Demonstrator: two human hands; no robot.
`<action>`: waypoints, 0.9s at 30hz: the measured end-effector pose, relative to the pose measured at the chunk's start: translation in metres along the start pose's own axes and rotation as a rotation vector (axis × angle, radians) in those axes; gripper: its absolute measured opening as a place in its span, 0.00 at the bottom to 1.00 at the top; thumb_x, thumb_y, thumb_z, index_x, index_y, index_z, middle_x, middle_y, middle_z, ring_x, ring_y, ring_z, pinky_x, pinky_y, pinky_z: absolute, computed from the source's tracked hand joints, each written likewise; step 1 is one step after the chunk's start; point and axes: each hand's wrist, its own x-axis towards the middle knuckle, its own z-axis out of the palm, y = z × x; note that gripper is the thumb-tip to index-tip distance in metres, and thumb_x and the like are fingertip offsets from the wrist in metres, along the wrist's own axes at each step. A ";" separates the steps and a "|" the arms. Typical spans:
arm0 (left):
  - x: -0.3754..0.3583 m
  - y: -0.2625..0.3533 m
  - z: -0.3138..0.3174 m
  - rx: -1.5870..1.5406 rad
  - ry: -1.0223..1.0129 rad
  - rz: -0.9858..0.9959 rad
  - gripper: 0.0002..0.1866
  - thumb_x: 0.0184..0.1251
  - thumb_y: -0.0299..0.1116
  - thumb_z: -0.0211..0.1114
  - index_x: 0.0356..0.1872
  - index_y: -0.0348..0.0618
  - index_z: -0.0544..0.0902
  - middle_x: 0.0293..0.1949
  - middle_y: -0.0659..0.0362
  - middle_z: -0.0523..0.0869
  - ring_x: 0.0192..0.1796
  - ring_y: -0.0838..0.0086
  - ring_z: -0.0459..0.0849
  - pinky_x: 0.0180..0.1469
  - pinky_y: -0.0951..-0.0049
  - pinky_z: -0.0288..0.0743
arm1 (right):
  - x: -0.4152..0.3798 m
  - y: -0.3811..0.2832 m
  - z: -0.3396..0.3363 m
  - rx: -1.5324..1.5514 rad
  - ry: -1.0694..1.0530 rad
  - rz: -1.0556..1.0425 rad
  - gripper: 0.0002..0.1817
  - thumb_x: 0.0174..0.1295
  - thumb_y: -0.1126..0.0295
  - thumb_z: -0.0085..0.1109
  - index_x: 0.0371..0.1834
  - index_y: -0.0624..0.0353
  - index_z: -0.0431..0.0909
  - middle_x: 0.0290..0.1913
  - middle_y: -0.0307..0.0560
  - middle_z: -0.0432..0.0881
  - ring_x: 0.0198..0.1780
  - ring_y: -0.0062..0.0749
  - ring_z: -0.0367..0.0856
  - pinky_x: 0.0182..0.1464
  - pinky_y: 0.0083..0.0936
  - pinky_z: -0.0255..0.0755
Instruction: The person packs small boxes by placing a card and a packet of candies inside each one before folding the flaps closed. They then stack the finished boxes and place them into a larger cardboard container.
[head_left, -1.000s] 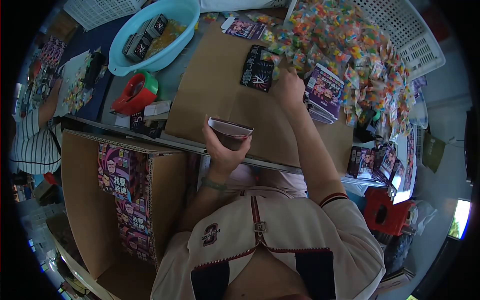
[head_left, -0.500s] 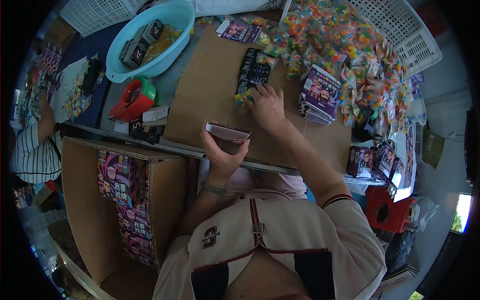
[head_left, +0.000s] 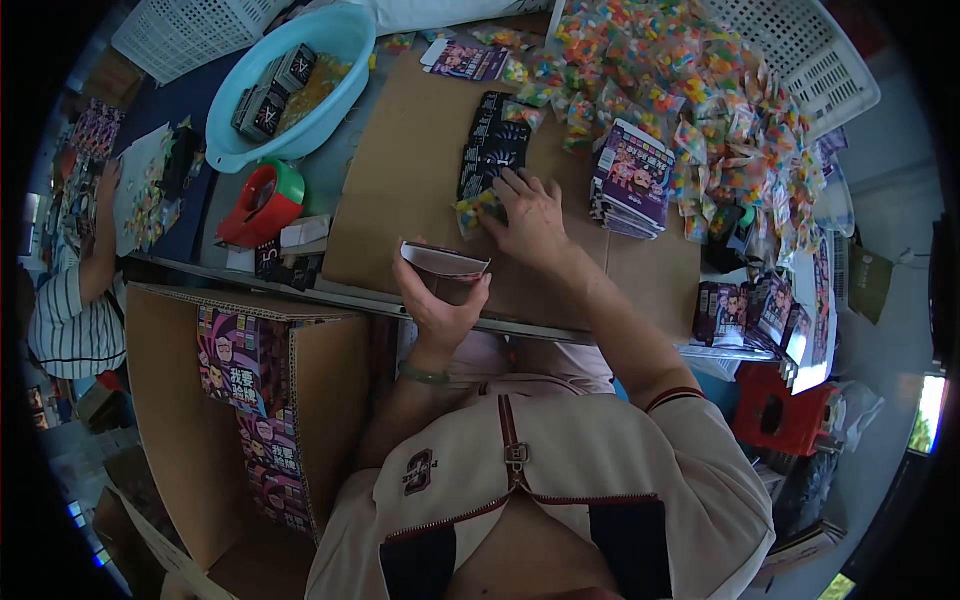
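Observation:
My left hand [head_left: 436, 308] is closed around a small open cardboard box [head_left: 445, 262], its mouth tilted up and showing the pale inside. My right hand [head_left: 535, 220] rests on the cardboard sheet, thumb and fingers closed on a small clear packet of colourful candies [head_left: 470, 214]. Just beyond its fingertips lie black printed packets [head_left: 494, 150] in a row, with another candy packet [head_left: 523, 115] on top. To the right of that hand stands a stack of flat purple printed boxes [head_left: 633, 180].
A large heap of candy packets [head_left: 690, 110] covers the back right. At the back left are a blue basin [head_left: 222, 150] with black card packs and a red tape dispenser [head_left: 262, 205]. A big carton [head_left: 165, 400] holding purple boxes stands at lower left. Another person's arm [head_left: 103, 240] is far left.
The view has shifted slightly. My right hand has slid a little left and nearer with the candy packet; my left hand still holds the box, tilted slightly differently.

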 end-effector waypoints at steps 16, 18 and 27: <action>0.003 0.004 -0.003 0.078 -0.021 0.005 0.55 0.41 0.32 0.80 0.68 0.28 0.53 0.57 0.43 0.69 0.58 0.55 0.74 0.61 0.58 0.70 | 0.067 0.040 -0.011 0.031 -0.121 0.137 0.20 0.48 0.64 0.73 0.44 0.58 0.82 0.46 0.51 0.78 0.51 0.47 0.79 0.52 0.39 0.74; 0.002 0.001 -0.002 0.072 -0.016 0.010 0.55 0.41 0.33 0.80 0.68 0.28 0.53 0.57 0.43 0.69 0.58 0.54 0.74 0.61 0.58 0.70 | 0.073 0.041 -0.013 0.023 -0.145 0.124 0.18 0.48 0.64 0.74 0.41 0.59 0.82 0.46 0.51 0.78 0.50 0.47 0.79 0.51 0.39 0.74; 0.004 0.003 -0.002 0.097 -0.017 0.004 0.54 0.42 0.31 0.80 0.69 0.28 0.53 0.58 0.42 0.70 0.59 0.53 0.75 0.60 0.59 0.72 | 0.027 0.018 -0.018 0.342 -0.436 -0.018 0.12 0.55 0.69 0.68 0.39 0.64 0.81 0.44 0.52 0.82 0.51 0.44 0.81 0.51 0.34 0.75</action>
